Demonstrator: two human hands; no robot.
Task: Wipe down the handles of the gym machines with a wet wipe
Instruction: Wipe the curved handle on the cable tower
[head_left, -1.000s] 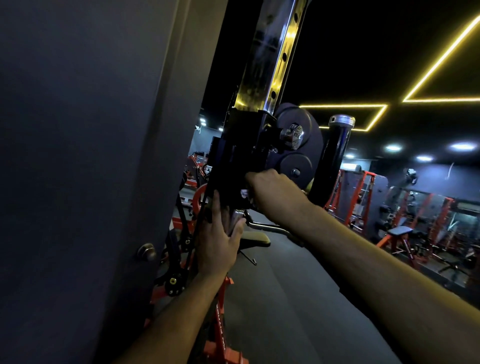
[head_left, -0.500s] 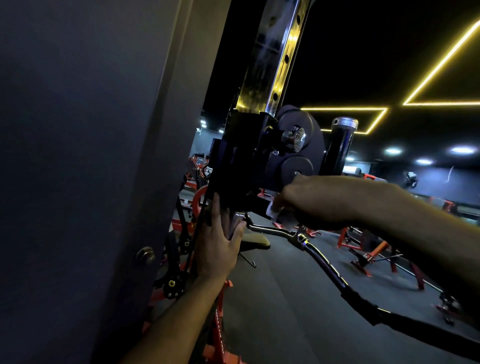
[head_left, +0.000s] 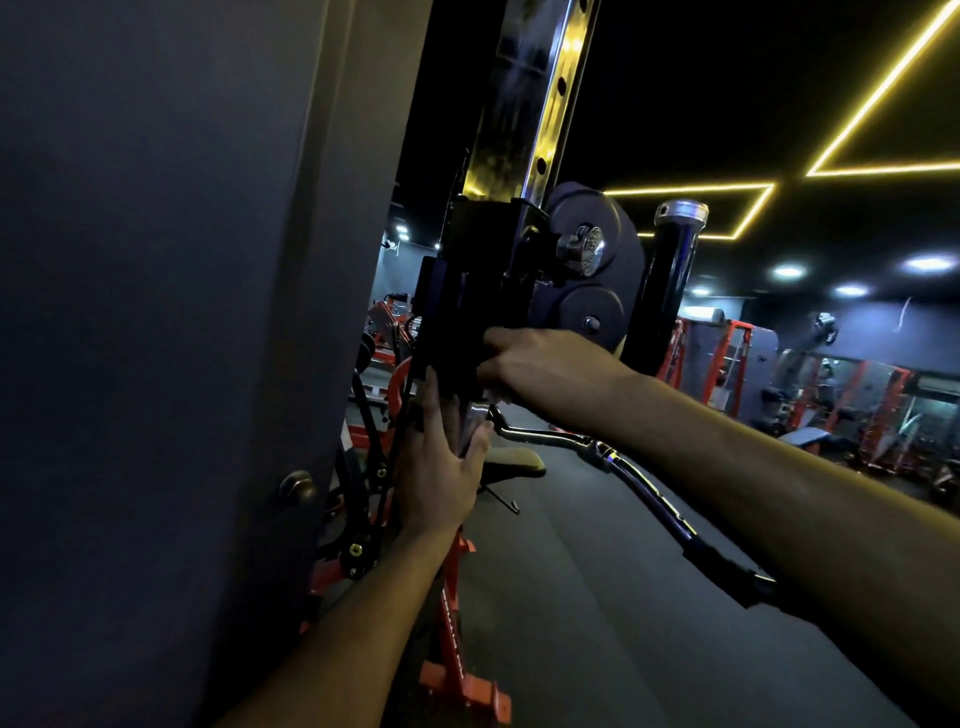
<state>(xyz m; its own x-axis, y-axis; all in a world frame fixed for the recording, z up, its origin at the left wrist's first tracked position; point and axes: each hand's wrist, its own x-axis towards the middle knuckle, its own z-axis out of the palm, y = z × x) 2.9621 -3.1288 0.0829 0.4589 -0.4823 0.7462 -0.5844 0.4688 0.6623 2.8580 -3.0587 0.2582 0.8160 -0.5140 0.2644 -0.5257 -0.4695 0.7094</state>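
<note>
While the left hand (head_left: 439, 467) steadies the curved black-and-chrome cable bar (head_left: 639, 483) with near-straight fingers, the right hand (head_left: 545, 371), fingers curled at its inner end, seems mid-wipe; whether it holds a wipe I cannot tell; next, sweep outward.

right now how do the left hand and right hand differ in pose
The left hand points upward with fingers straight, flat against the black machine carriage; the right hand reaches in from the right with fingers curled, knuckles facing the camera. A bit of whitish wet wipe seems to peek beneath the right hand; none shows at the left hand. Both are bare and meet near the inner end of the curved chrome bar handle.
</note>
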